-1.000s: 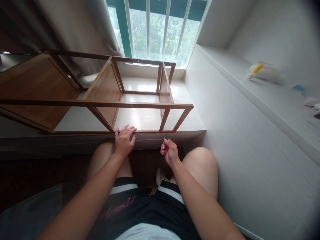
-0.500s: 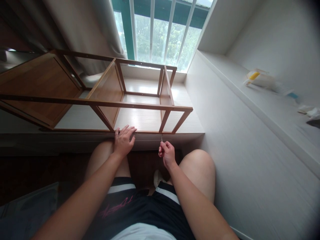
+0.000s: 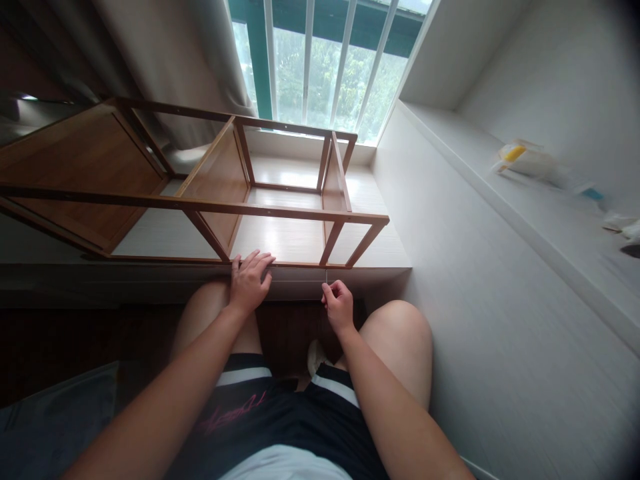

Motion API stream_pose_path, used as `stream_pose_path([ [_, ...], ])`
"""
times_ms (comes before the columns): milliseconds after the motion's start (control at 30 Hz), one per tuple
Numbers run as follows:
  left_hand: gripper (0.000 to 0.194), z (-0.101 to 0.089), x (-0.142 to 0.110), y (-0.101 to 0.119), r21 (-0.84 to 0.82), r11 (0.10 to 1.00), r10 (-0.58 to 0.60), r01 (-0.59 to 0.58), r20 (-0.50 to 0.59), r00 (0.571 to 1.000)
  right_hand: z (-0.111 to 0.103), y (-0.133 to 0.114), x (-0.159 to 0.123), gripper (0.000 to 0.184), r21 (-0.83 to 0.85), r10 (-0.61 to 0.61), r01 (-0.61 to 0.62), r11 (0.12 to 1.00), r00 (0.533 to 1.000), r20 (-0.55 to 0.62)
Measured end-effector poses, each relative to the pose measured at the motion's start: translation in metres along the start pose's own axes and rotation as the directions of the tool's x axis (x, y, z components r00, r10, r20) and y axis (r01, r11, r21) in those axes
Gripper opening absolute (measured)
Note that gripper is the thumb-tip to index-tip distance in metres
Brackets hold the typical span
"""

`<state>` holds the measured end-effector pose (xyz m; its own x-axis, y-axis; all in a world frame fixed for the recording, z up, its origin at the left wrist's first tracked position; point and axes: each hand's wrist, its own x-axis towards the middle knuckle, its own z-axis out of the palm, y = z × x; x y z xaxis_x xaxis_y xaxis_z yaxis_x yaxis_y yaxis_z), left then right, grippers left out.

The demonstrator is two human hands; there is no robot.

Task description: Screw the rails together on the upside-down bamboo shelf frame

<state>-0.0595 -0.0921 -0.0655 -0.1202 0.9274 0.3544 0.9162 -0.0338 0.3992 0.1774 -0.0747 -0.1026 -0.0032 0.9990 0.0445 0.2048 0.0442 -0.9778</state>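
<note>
A wooden shelf frame point(image 3: 210, 208) lies on its side on a white platform point(image 3: 280, 237) below the window. My left hand point(image 3: 249, 283) rests with fingers spread on the frame's near bottom rail, pressing it at the platform's edge. My right hand point(image 3: 339, 305) is closed in a pinch around a thin metal tool point(image 3: 327, 276) whose tip points up at the same rail, just right of the left hand. My bare knees and dark shorts fill the lower part of the view.
A white wall ledge point(image 3: 500, 193) runs along the right, carrying a white and yellow packet point(image 3: 520, 159) and small items farther right. A grey curtain point(image 3: 165, 60) hangs at the barred window point(image 3: 325, 60). Dark floor lies under the platform.
My right hand has turned slightly on the thin tool and shifted a little up toward the rail. The left hand has stayed on the rail. The view has shifted slightly.
</note>
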Motion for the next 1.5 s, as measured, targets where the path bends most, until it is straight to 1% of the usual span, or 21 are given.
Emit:
stream_pose_path([
  [267,0.036,0.001,0.000,-0.001,0.004,1.000,-0.004,0.004,-0.002,1.000,-0.002,-0.006,-0.001,0.036,-0.135,-0.046,0.045,0.990,0.999,-0.009],
  [433,0.037,0.001,0.000,-0.001,-0.013,1.000,0.000,0.000,-0.004,1.000,-0.005,-0.010,0.000,0.035,-0.159,-0.059,0.055,0.986,0.998,-0.022],
  [633,0.037,0.000,0.000,0.000,-0.007,1.000,-0.005,0.005,0.000,1.000,-0.006,-0.007,0.002,0.036,-0.187,-0.056,0.052,0.981,0.998,-0.019],
  [800,0.036,0.000,0.000,0.000,0.004,1.000,-0.004,0.004,-0.003,1.000,-0.006,-0.004,0.002,0.036,-0.136,-0.038,0.033,0.990,0.999,-0.039],
  [867,0.036,0.000,0.000,0.000,0.009,1.000,0.001,-0.001,-0.003,1.000,-0.005,-0.003,0.004,0.036,-0.021,0.020,-0.021,1.000,0.999,-0.031],
  [900,0.036,0.000,0.000,-0.001,0.013,1.000,0.004,-0.003,-0.001,1.000,-0.004,-0.003,0.004,0.035,0.077,0.074,-0.073,0.994,0.997,-0.008],
  [933,0.036,0.000,0.000,-0.001,0.019,1.000,0.006,-0.006,0.002,1.000,-0.003,-0.003,0.005,0.035,0.202,0.137,-0.141,0.969,0.990,0.035],
  [967,0.036,0.000,0.000,-0.001,0.025,1.000,0.007,-0.007,0.005,1.000,-0.003,-0.003,0.006,0.034,0.340,0.200,-0.222,0.914,0.975,0.100],
  [1000,0.035,0.000,0.000,-0.001,0.031,0.999,0.007,-0.007,0.006,1.000,-0.002,-0.003,0.006,0.033,0.472,0.252,-0.309,0.826,0.951,0.182],
  [1067,0.035,0.001,0.000,-0.001,0.042,0.999,0.006,-0.006,0.004,1.000,-0.002,-0.004,0.006,0.029,0.658,0.305,-0.466,0.591,0.885,0.352],
  [1100,0.035,0.001,0.000,-0.001,0.046,0.999,0.006,-0.006,0.001,1.000,-0.001,-0.005,0.005,0.027,0.706,0.311,-0.525,0.476,0.851,0.423],
  [1133,0.034,0.001,0.000,-0.001,0.049,0.999,0.007,-0.007,-0.003,1.000,-0.001,-0.005,0.003,0.025,0.730,0.310,-0.566,0.382,0.823,0.476],
  [1167,0.034,0.001,0.000,-0.001,0.052,0.999,0.010,-0.010,-0.005,1.000,-0.001,-0.006,0.002,0.024,0.742,0.304,-0.594,0.312,0.802,0.514],
  [1200,0.034,0.001,0.000,-0.001,0.053,0.998,0.014,-0.013,-0.007,1.000,0.000,-0.006,0.000,0.024,0.748,0.297,-0.609,0.266,0.790,0.537],
  [1233,0.034,0.001,0.000,-0.001,0.055,0.998,0.017,-0.016,-0.006,1.000,0.001,-0.007,-0.001,0.024,0.752,0.289,-0.614,0.241,0.785,0.548],
  [1300,0.034,0.001,0.000,-0.001,0.055,0.998,0.020,-0.020,-0.003,1.000,0.003,-0.007,-0.005,0.024,0.758,0.281,-0.605,0.243,0.792,0.542],
  [1367,0.034,0.001,0.000,0.000,0.051,0.999,0.018,-0.018,-0.002,1.000,0.005,-0.006,-0.007,0.024,0.761,0.276,-0.579,0.294,0.813,0.512],
  [1500,0.035,0.000,0.000,0.000,0.041,0.999,0.008,-0.008,-0.005,1.000,0.008,-0.006,-0.009,0.025,0.749,0.253,-0.507,0.427,0.862,0.439],
])
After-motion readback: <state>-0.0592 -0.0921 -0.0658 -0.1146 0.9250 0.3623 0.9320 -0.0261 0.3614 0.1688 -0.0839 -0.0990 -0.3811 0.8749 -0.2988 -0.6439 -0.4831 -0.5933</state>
